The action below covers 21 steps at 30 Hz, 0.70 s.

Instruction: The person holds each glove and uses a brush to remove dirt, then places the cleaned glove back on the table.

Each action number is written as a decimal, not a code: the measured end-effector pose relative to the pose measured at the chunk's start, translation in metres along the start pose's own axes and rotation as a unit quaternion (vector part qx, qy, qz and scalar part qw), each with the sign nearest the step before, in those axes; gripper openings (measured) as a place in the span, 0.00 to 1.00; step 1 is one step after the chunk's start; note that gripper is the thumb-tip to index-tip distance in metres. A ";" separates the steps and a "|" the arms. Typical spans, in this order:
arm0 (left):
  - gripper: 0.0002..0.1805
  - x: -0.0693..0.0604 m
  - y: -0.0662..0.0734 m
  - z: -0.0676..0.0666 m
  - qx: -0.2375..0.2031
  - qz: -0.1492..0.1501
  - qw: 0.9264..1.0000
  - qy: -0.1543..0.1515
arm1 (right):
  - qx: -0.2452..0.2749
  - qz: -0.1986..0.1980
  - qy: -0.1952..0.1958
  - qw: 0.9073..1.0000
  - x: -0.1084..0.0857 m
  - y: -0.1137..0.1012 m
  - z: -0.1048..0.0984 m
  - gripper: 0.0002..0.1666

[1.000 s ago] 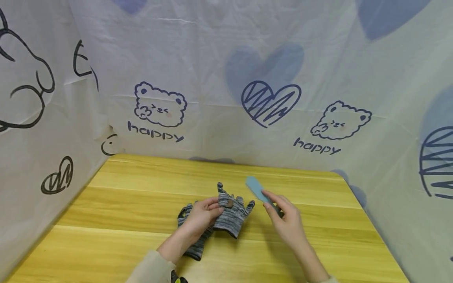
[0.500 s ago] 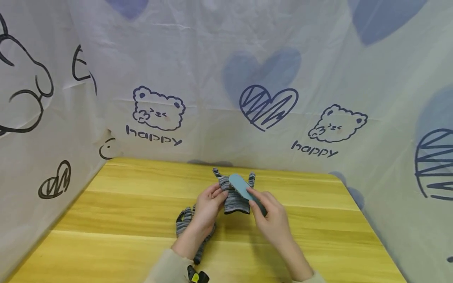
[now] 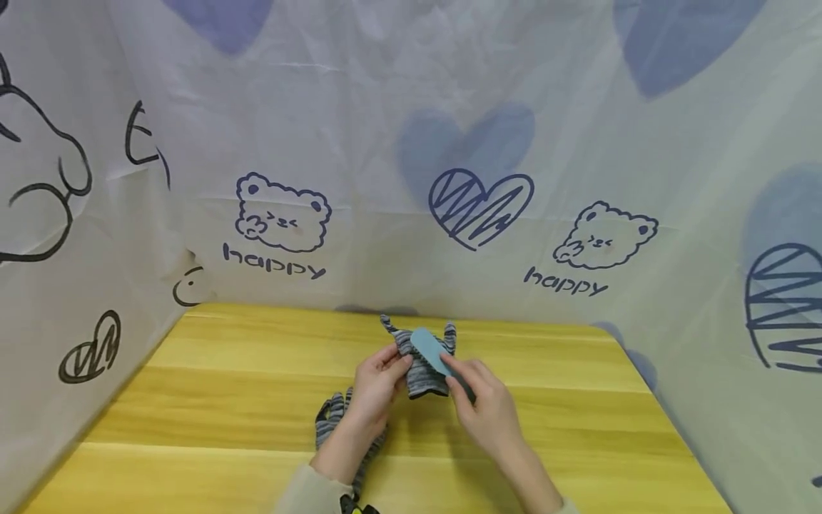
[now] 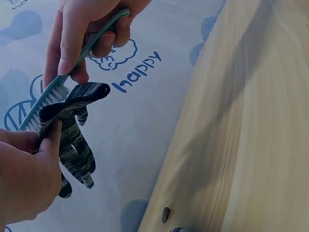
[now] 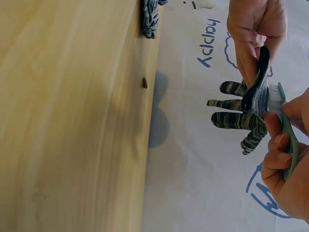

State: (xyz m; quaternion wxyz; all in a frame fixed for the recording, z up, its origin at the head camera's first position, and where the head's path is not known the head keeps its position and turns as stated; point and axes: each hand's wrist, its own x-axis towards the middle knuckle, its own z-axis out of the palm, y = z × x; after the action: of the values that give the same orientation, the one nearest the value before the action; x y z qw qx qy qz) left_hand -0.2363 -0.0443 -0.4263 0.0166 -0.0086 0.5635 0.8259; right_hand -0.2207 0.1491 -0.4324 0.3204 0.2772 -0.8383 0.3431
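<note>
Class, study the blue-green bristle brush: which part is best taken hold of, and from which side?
Likely the slim handle of the bristle brush, taken from the person's right, where the right hand grips it. The handle slants towards that side, while the bristles face the striped glove held in the left hand.

Knitted glove [image 3: 425, 380], smooth plastic brush [image 3: 428, 349]

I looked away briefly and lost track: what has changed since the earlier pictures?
The right hand has brought the brush leftward, from beside the held glove onto it. The left hand has shifted that glove forward, toward the far edge of the table. Both grips stayed, and the other glove still lies on the table.
</note>
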 end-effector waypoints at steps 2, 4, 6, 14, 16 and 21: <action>0.29 -0.001 -0.002 0.000 -0.007 -0.006 1.000 -0.004 | 0.004 0.002 0.001 1.000 -0.003 0.001 -0.001 0.24; 0.30 -0.003 -0.003 -0.001 -0.011 -0.009 1.000 -0.007 | 0.006 0.001 0.007 1.000 -0.004 0.002 -0.002 0.24; 0.31 -0.005 -0.002 -0.001 -0.012 -0.013 1.000 -0.006 | 0.002 0.000 0.017 1.000 -0.005 0.003 -0.003 0.24; 0.35 -0.001 -0.001 -0.004 -0.015 -0.016 1.000 -0.016 | -0.003 0.005 0.035 0.999 -0.002 0.005 -0.007 0.23; 0.35 0.000 0.000 -0.004 -0.015 -0.015 1.000 -0.016 | -0.002 0.008 0.039 0.999 -0.001 0.006 -0.008 0.23; 0.34 0.002 -0.001 -0.005 -0.006 -0.010 1.000 -0.013 | 0.009 0.009 0.065 0.998 0.002 0.007 -0.012 0.24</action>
State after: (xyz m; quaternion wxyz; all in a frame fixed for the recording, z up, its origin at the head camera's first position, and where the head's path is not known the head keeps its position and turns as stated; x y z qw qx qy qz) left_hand -0.2383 -0.0485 -0.4287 0.0321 -0.0035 0.5581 0.8292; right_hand -0.2222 0.1615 -0.4273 0.3686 0.2495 -0.8150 0.3710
